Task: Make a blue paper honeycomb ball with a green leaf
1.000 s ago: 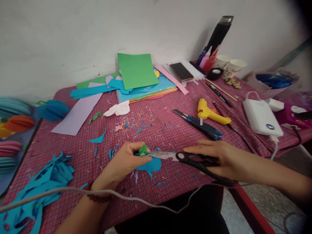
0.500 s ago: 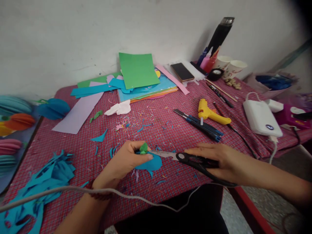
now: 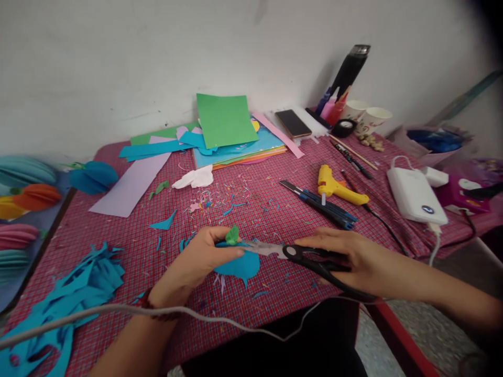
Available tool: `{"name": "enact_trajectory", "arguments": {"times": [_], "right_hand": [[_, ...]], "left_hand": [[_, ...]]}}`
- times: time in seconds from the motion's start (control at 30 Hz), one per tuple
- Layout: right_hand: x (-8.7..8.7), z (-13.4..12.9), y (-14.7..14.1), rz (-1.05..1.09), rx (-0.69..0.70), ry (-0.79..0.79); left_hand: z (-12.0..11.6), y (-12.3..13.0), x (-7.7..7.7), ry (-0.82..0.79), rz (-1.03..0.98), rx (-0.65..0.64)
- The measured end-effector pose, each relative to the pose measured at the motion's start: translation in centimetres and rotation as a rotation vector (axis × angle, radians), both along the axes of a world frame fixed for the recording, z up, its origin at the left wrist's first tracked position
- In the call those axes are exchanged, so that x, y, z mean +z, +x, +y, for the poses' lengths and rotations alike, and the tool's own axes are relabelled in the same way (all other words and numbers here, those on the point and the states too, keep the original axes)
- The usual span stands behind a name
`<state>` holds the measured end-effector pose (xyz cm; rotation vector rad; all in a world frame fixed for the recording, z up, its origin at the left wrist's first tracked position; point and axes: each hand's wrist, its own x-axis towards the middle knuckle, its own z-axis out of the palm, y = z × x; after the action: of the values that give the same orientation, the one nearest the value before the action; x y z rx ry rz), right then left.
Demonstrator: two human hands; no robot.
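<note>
My left hand [image 3: 204, 256] pinches a blue paper piece [image 3: 239, 266], with a small green paper leaf [image 3: 232, 235] standing up at the fingertips. My right hand [image 3: 346, 256] is wrapped round the black handles of a pair of scissors [image 3: 291, 252]. The scissor blades point left, slightly parted, and lie at the upper edge of the blue paper, close to my left fingertips. Thin paper scraps lie around the blue paper on the checked cloth.
Blue offcuts [image 3: 78, 293] are heaped at the left. A yellow glue gun [image 3: 341, 189] and a cutter knife [image 3: 320, 205] lie right of centre. A green sheet [image 3: 228, 121] tops the paper stack. A white power bank [image 3: 417, 191] sits at the right, and a cable [image 3: 204, 318] crosses in front.
The view has shifted slightly. The scissor blades have parted a little over the blue paper, while both hands keep nearly the same places and holds.
</note>
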<state>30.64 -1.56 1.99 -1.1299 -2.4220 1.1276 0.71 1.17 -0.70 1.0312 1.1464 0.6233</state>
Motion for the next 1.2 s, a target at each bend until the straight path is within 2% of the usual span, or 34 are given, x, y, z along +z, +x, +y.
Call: {"name": "enact_trajectory", "arguments": {"times": [0.53, 0.87, 0.97, 1.1, 1.2], "right_hand": [[0.0, 0.1, 0.2, 0.027, 0.033, -0.023], [-0.5, -0.4, 0.4, -0.01, 0.013, 0.046], [-1.1, 0.1, 0.6, 0.001, -0.067, 0.112], [-2.4, 1.8, 0.5, -0.055, -0.253, 0.306], [-3.0, 3.2, -0.7, -0.163, -0.277, 0.389]], "left_hand": [[0.0, -0.1, -0.5, -0.001, 0.003, -0.041], [0.0, 0.2, -0.2, -0.115, -0.031, 0.001], [0.1, 0.0, -0.2, -0.082, -0.076, 0.028], [0.5, -0.8, -0.1, -0.015, -0.135, 0.088], [0.6, -1.5, 0.3, 0.117, -0.243, 0.123]]}}
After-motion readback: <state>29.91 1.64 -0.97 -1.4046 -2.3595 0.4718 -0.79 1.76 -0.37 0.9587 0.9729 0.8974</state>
